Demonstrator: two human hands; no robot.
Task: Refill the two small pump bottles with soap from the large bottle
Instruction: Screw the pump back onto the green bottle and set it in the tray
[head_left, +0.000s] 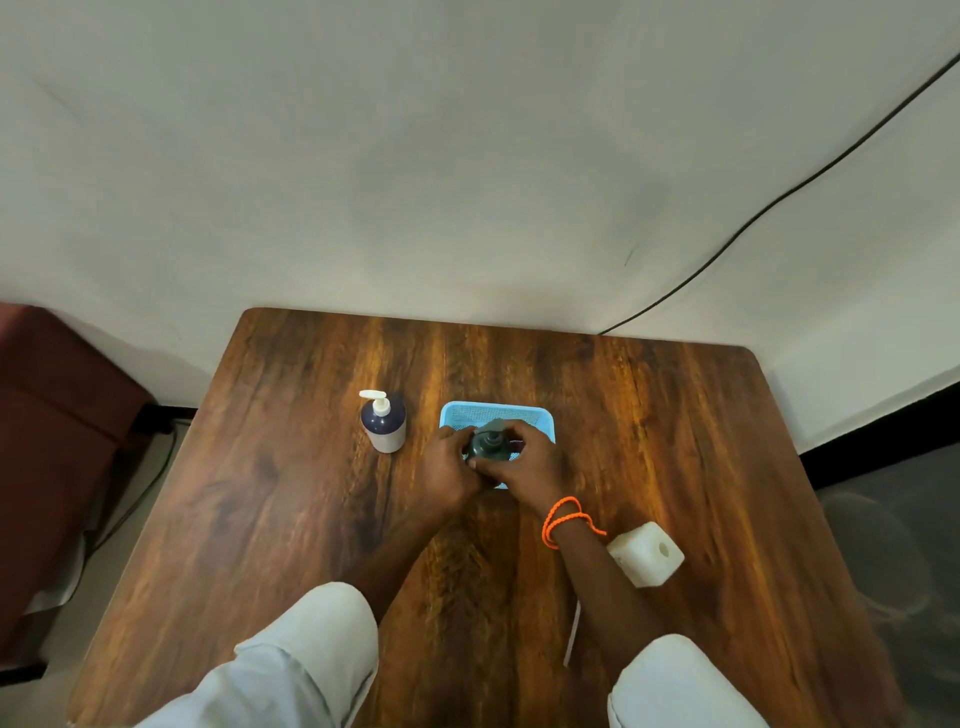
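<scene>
A dark green pump bottle (488, 446) stands in a light blue mesh basket (496, 414) near the middle of the wooden table (649, 441). My left hand (448, 470) wraps its body from the left. My right hand (524, 464), with an orange cord at the wrist, grips around its pump top from the right. A dark blue pump bottle (383, 422) with a white pump stands upright left of the basket, untouched. A white square large bottle (645, 554) with an open round mouth sits at the right, beside my right forearm.
The table's far edge meets a pale wall. A black cable (769, 208) runs down the wall to the table's back edge. A dark red seat (62, 415) stands on the floor to the left.
</scene>
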